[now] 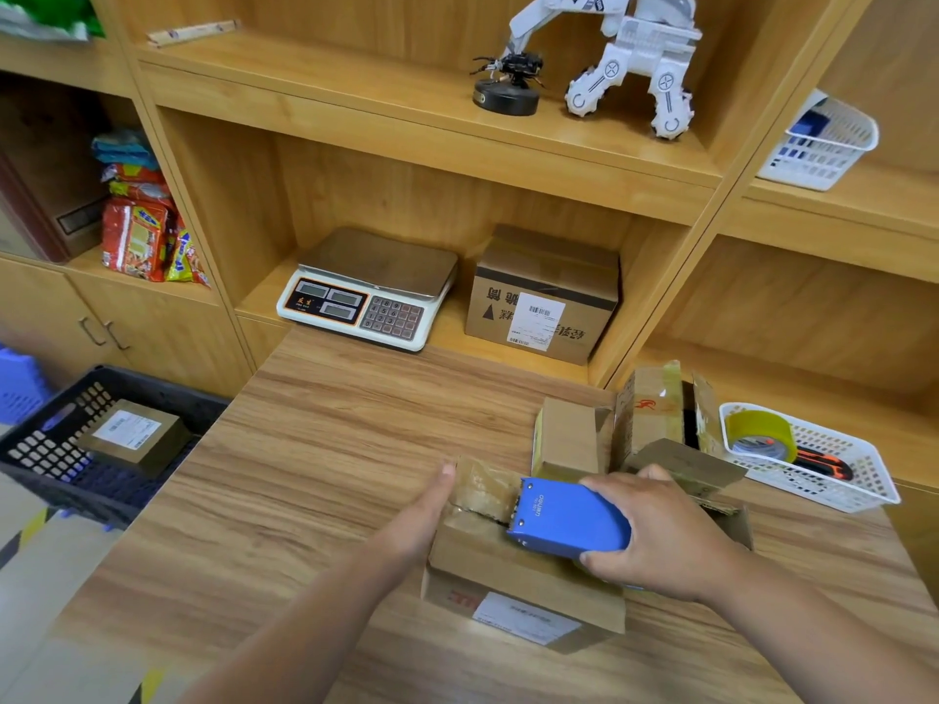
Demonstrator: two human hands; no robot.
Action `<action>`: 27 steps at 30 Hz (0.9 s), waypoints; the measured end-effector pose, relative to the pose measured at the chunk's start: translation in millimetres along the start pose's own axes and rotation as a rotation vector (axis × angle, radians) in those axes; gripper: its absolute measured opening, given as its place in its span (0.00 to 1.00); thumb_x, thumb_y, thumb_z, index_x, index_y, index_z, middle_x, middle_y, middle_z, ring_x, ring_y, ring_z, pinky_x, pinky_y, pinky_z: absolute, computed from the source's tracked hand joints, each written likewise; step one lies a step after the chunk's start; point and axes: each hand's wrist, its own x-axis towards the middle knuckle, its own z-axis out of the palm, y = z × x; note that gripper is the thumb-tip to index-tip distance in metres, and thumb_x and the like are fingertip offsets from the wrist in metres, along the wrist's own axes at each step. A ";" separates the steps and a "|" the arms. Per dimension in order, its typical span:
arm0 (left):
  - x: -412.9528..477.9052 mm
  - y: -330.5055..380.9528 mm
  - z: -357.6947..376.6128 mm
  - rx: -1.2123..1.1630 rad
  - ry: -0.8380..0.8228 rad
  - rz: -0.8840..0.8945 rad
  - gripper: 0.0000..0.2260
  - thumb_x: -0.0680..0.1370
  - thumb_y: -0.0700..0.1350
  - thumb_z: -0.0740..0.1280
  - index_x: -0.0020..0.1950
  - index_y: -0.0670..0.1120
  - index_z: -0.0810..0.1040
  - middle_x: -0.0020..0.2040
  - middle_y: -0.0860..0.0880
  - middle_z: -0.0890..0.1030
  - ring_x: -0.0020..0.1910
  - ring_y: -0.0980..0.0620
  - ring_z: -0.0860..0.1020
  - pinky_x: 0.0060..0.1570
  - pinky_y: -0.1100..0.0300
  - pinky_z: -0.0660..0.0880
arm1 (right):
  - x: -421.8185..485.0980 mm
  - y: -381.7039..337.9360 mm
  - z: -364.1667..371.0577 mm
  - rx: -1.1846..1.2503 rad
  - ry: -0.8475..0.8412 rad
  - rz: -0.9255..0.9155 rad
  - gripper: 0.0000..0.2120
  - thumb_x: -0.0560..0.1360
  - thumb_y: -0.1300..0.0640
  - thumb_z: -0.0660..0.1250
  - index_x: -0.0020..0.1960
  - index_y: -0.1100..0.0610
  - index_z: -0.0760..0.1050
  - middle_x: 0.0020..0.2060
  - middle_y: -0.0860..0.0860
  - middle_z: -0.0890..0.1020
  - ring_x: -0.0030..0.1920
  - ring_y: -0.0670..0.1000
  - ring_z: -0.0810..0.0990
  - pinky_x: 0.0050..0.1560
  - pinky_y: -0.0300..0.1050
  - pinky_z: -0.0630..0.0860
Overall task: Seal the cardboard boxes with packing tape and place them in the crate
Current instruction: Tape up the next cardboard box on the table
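A cardboard box (513, 576) with a white label lies on the wooden table (325, 449) in front of me. My right hand (655, 536) grips a blue tape dispenser (569, 518) held over the box's top. A strip of clear tape (482, 487) runs from the dispenser toward the box's far left edge, where my left hand (424, 510) presses with straight fingers. Two more open boxes (569, 439) (655, 414) stand just behind. The black crate (76, 444) sits at the left below the table edge, with one sealed box (134, 437) inside.
A white basket (813, 459) at the right holds a yellow tape roll (759, 437) and an orange-black tool. On the shelf behind stand a weighing scale (371, 289) and a labelled carton (543, 297). Snack packs, a toy robot and another white basket fill other shelves.
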 end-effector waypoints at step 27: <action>21.0 28.3 -2.5 1.480 -0.188 0.544 0.60 0.60 0.65 0.74 0.77 0.49 0.39 0.77 0.54 0.42 0.75 0.54 0.38 0.71 0.62 0.35 | -10.5 9.4 -17.9 -0.006 -0.038 -0.035 0.33 0.60 0.29 0.62 0.63 0.40 0.68 0.49 0.38 0.77 0.45 0.43 0.66 0.43 0.37 0.69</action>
